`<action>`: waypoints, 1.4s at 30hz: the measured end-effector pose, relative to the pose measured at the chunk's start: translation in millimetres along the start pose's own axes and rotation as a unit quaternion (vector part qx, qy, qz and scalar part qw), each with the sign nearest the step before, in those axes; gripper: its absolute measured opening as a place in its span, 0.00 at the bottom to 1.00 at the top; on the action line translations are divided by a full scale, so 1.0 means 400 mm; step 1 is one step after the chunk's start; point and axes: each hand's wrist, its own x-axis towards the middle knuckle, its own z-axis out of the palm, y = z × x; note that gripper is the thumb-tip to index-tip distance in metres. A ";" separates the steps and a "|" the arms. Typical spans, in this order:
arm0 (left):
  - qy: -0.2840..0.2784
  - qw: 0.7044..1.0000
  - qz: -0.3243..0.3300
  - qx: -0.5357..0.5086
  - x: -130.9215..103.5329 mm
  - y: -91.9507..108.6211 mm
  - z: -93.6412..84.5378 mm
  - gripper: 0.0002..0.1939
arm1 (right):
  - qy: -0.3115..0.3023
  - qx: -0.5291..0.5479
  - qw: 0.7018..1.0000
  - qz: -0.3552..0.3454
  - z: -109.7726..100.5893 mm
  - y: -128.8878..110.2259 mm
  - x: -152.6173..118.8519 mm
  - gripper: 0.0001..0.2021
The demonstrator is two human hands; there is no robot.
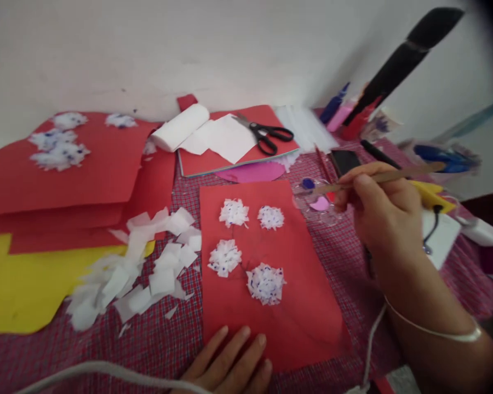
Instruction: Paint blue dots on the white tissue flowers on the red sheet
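My right hand [384, 216] grips a thin wooden paintbrush [398, 176], its tip over a clear paint palette [318, 200] with blue and pink wells. A red paper sheet [271, 273] lies in front of me with several white tissue flowers [266, 283] speckled blue. My left hand [230, 364] rests flat on the sheet's near edge, fingers spread, holding nothing.
A pile of white tissue scraps [139, 273] lies left of the sheet, over yellow paper [20, 284]. More red sheets [66, 169] with flowers sit far left. Black scissors [267, 134], a tissue roll [181, 127] and glue bottles [340, 112] stand at the back. A white cord [107, 372] crosses the front.
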 end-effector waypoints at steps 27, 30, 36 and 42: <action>-0.015 1.000 -0.012 -0.017 0.007 0.006 -0.019 0.17 | -0.353 -0.126 0.922 -0.095 0.169 -0.004 -0.133 0.09; -0.014 1.000 -0.011 -0.016 0.006 0.007 -0.019 0.18 | -0.340 -0.102 0.931 -0.085 0.164 -0.010 -0.137 0.08; -0.011 1.000 -0.009 -0.015 0.006 0.002 -0.021 0.18 | -0.357 -0.056 0.930 -0.063 0.163 -0.020 -0.147 0.08; 0.010 0.999 -0.023 -0.023 0.005 0.012 -0.004 0.17 | -0.382 -0.097 0.916 -0.077 0.185 -0.016 -0.151 0.07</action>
